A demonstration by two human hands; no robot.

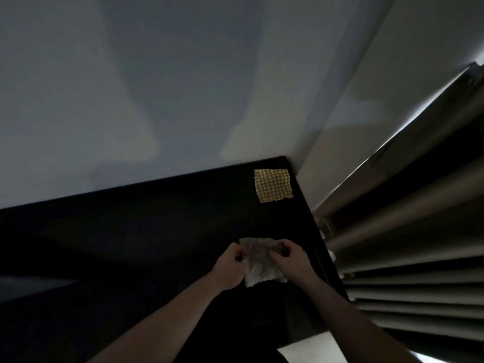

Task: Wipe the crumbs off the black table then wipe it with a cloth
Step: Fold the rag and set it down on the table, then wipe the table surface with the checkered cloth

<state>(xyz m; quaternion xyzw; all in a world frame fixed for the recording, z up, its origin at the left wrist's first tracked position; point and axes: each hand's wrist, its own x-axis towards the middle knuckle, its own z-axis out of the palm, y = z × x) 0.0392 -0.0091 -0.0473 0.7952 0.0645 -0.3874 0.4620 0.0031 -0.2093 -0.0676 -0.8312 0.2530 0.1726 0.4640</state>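
Observation:
The black table (146,231) fills the lower half of the head view, set against a pale wall. A crumpled white paper tissue (259,265) lies over the table near its right edge. My left hand (230,268) pinches the tissue's left side with curled fingers. My right hand (288,258) pinches its upper right part. A yellow checked cloth (273,185) lies flat in the table's far right corner, well apart from both hands. Crumbs cannot be made out in the dim light.
The pale wall (157,100) runs along the table's far edge. Grey curtain folds (406,244) hang just past the table's right edge. A patch of light floor (311,349) shows below the table's near right corner.

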